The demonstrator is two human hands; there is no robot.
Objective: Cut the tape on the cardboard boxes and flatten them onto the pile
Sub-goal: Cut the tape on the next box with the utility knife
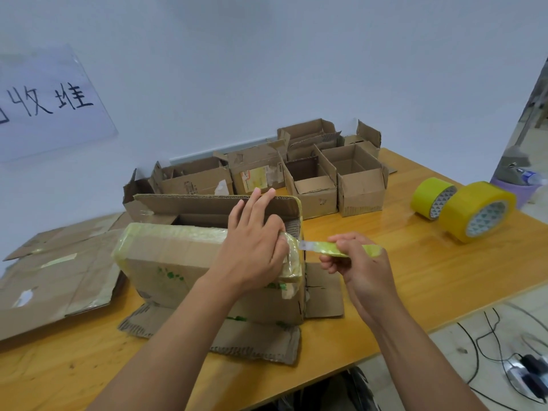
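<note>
The right hand [353, 262] grips a yellow-green knife [341, 249], its short blade pointing left at the taped corner of the box [184, 262]. The left hand [255, 247] lies on that box's top flap, thumb pinching the yellow tape [292, 262] at the corner, the other fingers stretched toward the raised rear flap. Left of both hands lies the pile of flattened cardboard [59, 274]. Beyond the hands stand open boxes [358, 185] in a row. To the right of the knife hand, two tape rolls [462, 206] rest on the wooden table [430, 277].
</note>
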